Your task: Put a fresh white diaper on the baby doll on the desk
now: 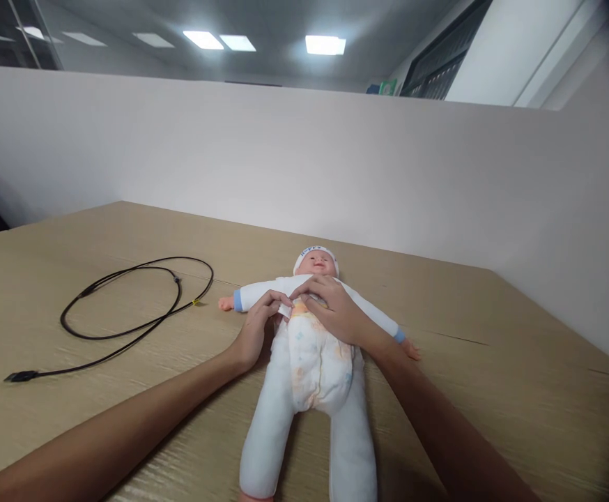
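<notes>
A baby doll (263, 453) in a white outfit with blue cuffs and a white cap lies on its back on the table, legs toward me. Around its hips and belly is a printed diaper (318, 369). At the diaper's left edge, my left hand (260, 324) pinches a small white fastening tab (285, 310) between thumb and fingers. My right hand (333, 307) lies over the top of the diaper front, fingers stretched toward the same tab and pressing on the waistband. The right side of the waistband is hidden under my right hand.
A black cable (142, 335) lies in loose loops on the wooden table (440, 390) to the left, its plug (22, 376) near me. Behind the table stands a white partition (283, 160), which continues along the right side.
</notes>
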Available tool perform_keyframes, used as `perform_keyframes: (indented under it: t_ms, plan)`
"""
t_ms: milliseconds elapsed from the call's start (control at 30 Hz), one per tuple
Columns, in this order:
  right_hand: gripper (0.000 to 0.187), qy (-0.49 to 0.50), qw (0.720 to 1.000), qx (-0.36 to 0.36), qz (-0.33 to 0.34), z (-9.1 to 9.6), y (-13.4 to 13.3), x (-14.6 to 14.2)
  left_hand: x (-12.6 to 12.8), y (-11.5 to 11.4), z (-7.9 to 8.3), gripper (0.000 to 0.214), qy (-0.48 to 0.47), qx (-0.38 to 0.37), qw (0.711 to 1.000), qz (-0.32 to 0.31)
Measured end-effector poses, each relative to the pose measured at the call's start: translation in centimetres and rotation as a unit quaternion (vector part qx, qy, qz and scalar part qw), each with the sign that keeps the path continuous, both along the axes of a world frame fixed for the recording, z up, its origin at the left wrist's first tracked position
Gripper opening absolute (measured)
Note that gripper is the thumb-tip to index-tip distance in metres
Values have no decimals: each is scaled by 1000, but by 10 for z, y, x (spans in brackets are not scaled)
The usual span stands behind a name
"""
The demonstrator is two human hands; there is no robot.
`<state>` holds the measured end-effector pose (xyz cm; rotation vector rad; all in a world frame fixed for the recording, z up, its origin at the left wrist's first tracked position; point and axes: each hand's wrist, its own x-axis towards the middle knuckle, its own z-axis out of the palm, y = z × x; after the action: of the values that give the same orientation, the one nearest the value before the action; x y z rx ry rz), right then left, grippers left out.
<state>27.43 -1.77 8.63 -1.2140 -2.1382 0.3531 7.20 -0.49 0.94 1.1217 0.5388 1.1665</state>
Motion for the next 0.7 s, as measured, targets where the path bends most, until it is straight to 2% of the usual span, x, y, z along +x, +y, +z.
perform_keyframes:
  t_ms: [200,400,700]
  plan:
    - [28,5,1000,4,0,-1,0,0,-2,-3,2,19,45,31,998,-10]
    - [26,1,1000,4,0,-1,1,-1,0,-3,9,19,59,83,995,12]
    - [24,4,1000,9,2,-1,2,-1,5,-2,6,36,56,78,995,-7]
